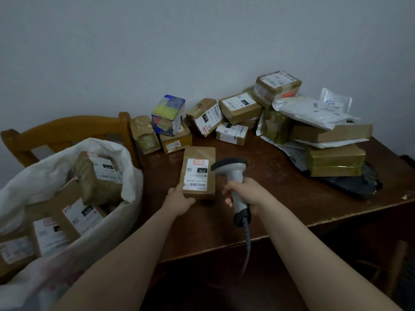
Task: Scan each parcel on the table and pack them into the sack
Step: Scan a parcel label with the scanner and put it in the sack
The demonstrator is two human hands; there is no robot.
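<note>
**Sack filling up, a good pile still on the table**

The person's left hand (179, 199) has its fingers curled round the near end of a flat brown cardboard parcel with a white shipping label (198, 172), holding it label-up low over the dark wooden table (292, 198); whether its far end rests on the wood I cannot tell. The right hand (243, 191) is wrapped tight round the handle of a grey handheld barcode scanner with a coiled cable (233, 176), whose head sits just beside the parcel's right edge, tipped toward the label. This parcel looks to be at its scanning step and not yet packed.

To the left, the white woven sack (125, 167) stands open in front of a wooden chair (65, 129), and at least 4 labelled brown boxes (98, 176) already lie inside it, so a fair share seems done.

Plenty remains. Along the wall sits a cluster of small brown boxes (238, 106) with a blue and yellow carton (169, 113) perched on top, and at the right a heap of white plastic mailers (314, 113), flat cartons and a black bag (354, 182). I count more than 10 pieces still waiting, so I judge the job well under halfway.
</note>
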